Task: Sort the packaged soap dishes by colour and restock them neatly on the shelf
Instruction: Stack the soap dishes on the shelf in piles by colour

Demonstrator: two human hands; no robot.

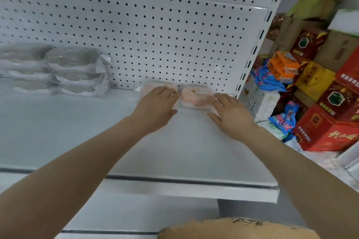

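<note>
My left hand (pixel 156 105) lies flat, fingers nearly straight and together, palm down on the left pink soap dish pack (pixel 149 89), which sits at the back of the shelf (pixel 77 132) against the pegboard (pixel 155 31). The hand presses on the pack and grips nothing. My right hand (pixel 231 111) is spread open at about three o'clock from the left one, with its fingertips (pixel 217 97) touching the near right edge of the right pink soap dish pack (pixel 194 96); the thumb points toward nine o'clock along the shelf surface. It too closes on nothing.

The two pink packs lie side by side, just beside each other or touching; blur keeps me from telling which. Well apart at nine o'clock, the grey soap dish packs (pixel 71 72) stand in stacks, in clear wrap, also at the back of the shelf.

At six o'clock, at the lower edge of the view, is the top of a cardboard box (pixel 239 229). Past the shelf upright (pixel 258 44), at three o'clock, red cartons (pixel 326 122) and orange and blue packets (pixel 281 68) are piled on the floor.
</note>
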